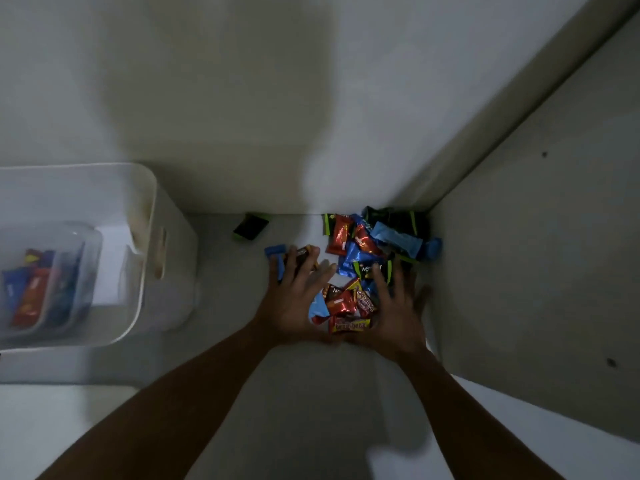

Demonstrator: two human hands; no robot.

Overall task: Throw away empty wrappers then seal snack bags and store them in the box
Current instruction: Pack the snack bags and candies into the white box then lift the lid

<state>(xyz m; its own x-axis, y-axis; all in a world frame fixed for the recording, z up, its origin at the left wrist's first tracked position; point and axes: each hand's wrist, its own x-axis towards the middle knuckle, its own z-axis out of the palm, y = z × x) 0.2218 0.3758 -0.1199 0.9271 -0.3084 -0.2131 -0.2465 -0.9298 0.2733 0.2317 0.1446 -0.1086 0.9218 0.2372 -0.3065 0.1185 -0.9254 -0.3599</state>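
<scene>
A heap of small snack packs [367, 251], red, blue, black-green and yellow, lies in the floor corner where two pale walls meet. My left hand [294, 299] lies flat with spread fingers on the heap's left side, over a blue pack [275, 252] and a dark one. My right hand [394, 306] is spread flat on the right side, fingertips on a black-green pack. Between my hands sit red and yellow packs [348, 311]. A white box [152, 216] stands at the left, with a clear tub [86, 244] of several packs inside.
A lone black-green wrapper [251, 226] lies by the back wall, between the box and the heap. Walls close the corner behind and to the right. Bare pale floor stretches under my forearms toward the bottom of the view.
</scene>
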